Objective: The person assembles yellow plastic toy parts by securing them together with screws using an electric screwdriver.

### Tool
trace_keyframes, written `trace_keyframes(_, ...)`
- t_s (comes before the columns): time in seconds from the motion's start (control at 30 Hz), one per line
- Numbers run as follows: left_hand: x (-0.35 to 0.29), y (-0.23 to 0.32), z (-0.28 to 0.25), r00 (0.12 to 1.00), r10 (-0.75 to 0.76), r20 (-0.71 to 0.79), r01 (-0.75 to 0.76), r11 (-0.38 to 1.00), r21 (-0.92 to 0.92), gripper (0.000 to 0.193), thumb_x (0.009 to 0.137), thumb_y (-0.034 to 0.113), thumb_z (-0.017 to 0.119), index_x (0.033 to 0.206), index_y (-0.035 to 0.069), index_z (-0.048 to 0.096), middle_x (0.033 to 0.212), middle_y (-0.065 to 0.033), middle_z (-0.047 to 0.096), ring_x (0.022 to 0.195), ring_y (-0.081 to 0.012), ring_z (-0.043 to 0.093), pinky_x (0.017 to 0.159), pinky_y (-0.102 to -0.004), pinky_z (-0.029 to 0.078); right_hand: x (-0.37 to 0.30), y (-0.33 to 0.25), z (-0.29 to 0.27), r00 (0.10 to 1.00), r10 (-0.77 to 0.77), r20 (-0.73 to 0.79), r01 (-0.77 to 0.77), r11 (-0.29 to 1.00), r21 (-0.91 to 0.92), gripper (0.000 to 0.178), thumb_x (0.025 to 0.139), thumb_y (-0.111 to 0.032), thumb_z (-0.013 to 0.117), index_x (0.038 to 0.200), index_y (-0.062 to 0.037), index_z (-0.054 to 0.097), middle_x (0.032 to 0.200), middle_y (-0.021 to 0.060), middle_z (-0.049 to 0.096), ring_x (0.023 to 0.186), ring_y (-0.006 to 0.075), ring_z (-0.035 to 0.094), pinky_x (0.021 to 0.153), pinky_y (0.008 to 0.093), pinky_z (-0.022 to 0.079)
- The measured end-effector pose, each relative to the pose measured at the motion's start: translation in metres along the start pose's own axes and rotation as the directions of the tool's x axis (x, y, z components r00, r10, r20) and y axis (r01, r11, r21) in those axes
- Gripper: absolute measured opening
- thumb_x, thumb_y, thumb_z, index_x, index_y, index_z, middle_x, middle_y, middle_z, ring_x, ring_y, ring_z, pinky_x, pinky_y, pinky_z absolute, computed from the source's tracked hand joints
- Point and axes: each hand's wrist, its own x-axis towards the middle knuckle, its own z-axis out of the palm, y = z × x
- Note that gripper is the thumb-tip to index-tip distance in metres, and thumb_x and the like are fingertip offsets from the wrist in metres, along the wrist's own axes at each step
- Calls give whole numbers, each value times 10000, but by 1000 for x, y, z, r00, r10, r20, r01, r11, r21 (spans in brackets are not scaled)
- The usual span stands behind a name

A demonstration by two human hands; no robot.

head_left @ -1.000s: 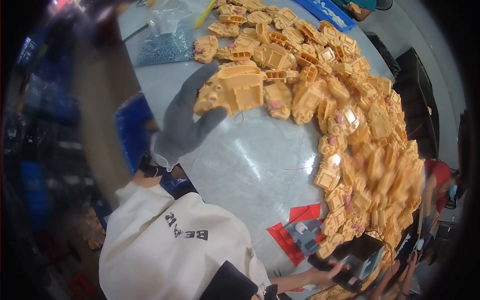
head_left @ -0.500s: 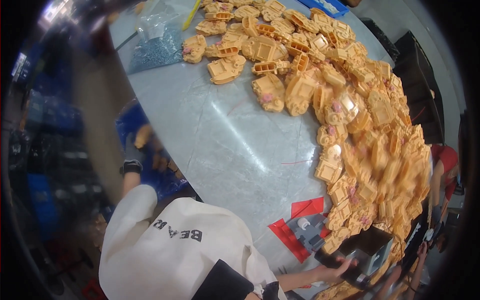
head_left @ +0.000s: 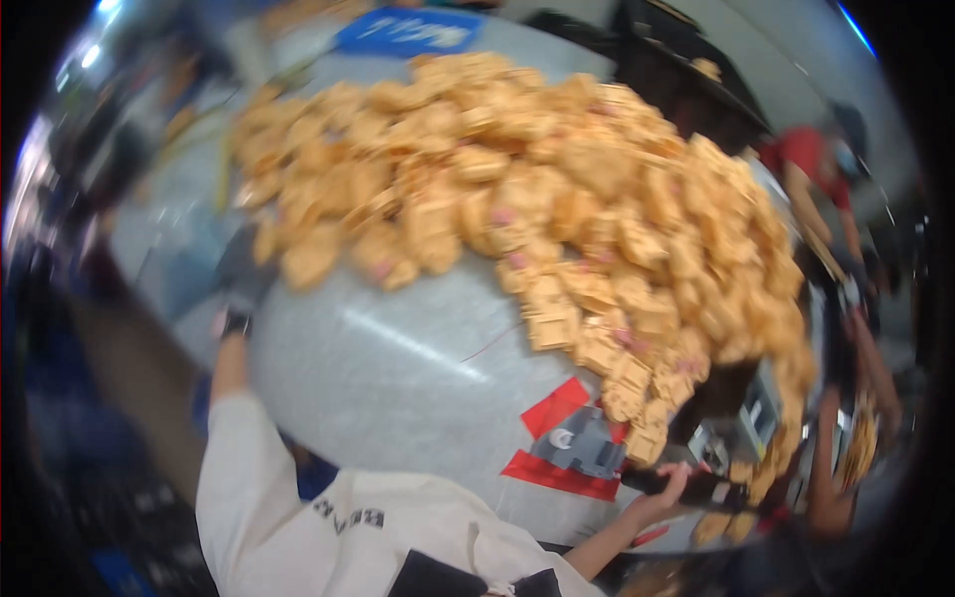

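My left hand (head_left: pixel 247 267), in a dark grey glove, reaches over the table to the left end of a heap of orange plastic housings (head_left: pixel 597 169). Motion smears its fingers, so whether they grip the orange housing (head_left: pixel 265 241) beside them is unclear. Down at the right, my bare right hand (head_left: pixel 674 485) is closed round a black electric screwdriver (head_left: pixel 718 494), which lies roughly level. Left of that hand, a grey fixture (head_left: pixel 587 446) with a pale round piece on it sits between strips of red tape (head_left: pixel 557 406) on the table.
The heap curves along the table's (head_left: pixel 388 398) far and right sides. A metal box (head_left: pixel 758 413) stands by the screwdriver. A blue tray (head_left: pixel 408 32) lies at the far edge, a clear bag (head_left: pixel 179 249) at the left. Another person in a red top (head_left: pixel 796 159) is beyond the right side.
My left hand has come up from the blue-lined container beside the table to the heap's left end; the orange piece seen at it earlier is not clearly visible. The view has turned. My right hand keeps the screwdriver.
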Motion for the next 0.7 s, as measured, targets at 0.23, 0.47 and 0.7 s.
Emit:
trace_keyframes(0.23,-64,144,-52,981,140,132,95,245,-965,440,859,264,582,1153,-27,431,1101,-153,532,927,-281,517,803,-384,457,-1,21,3,994,98,55,-97,995,-15,317,750,38,595,1036,-4,465,663,9,547,565,80,539,555,211,435)
trace_keyframes(0.47,-174,321,-61,347,900,264,49,264,-963,506,846,158,572,1264,-46,372,1156,-165,496,1038,-225,510,897,-332,406,8,-12,14,993,65,103,-64,998,-10,314,733,30,641,1009,24,492,674,6,565,580,65,539,562,207,432)
trace_keyframes(0.7,-202,375,-14,352,929,114,-521,296,-801,371,821,148,547,1174,47,491,1036,-208,537,863,-339,540,754,-417,446,2,0,15,993,108,49,-112,992,66,313,744,24,646,1014,30,489,681,3,559,594,57,533,572,194,431)
